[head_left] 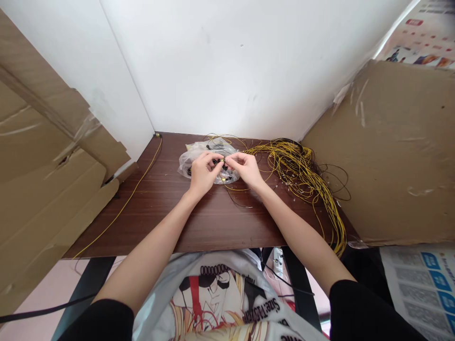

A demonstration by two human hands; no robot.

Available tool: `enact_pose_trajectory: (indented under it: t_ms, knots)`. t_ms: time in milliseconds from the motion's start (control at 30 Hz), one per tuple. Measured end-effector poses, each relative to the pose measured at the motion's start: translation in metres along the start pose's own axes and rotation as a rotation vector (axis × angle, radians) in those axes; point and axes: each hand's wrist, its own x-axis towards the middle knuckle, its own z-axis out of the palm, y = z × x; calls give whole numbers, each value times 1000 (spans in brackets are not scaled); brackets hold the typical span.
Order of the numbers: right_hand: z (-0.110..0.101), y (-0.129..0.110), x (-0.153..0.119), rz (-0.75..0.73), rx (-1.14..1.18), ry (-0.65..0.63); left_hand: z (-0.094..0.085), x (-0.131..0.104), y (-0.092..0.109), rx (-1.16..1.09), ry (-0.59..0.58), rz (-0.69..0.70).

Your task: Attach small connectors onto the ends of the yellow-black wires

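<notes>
Over a clear plastic bag (185,163) in the middle of the brown table, both hands meet at a small black and yellow part (222,160). My left hand (206,173) pinches it from the left, thumb and forefinger together. From the right, my right hand (246,168) has its thumb and forefinger closed at the part's other side; what exactly they grip is too small to tell. Small black pieces lie in the bag beneath. A thin yellow and black wire (236,189) trails below the fingers onto the table.
A large bundle of yellow and black wires (295,166) runs over the right side of the table (213,232) and its front edge. One yellow wire (133,192) lies along the left. Cardboard sheets (391,156) stand on both sides, with a white wall (227,71) behind.
</notes>
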Motion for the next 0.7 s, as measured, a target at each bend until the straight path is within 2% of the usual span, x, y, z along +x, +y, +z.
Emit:
enact_pose_trajectory:
  t_ms: [100, 200, 300, 467, 567, 700]
  knots:
    - [-3, 1, 1, -7, 18, 13, -1, 1, 1, 6, 7, 0]
    - [-6, 3, 2, -42, -79, 35, -3, 2, 2, 4, 31, -11]
    - [-9, 4, 2, -122, -347, 32, -5, 4, 1, 21, 61, -27]
    - [-7, 7, -2, -305, -815, -90, -6, 5, -1, 21, 85, -55]
    - [-6, 8, -3, -297, -908, -130, -5, 5, -1, 27, 82, -59]
    - [-3, 11, 2, -248, -906, -87, -4, 6, -1, 41, 81, -55]
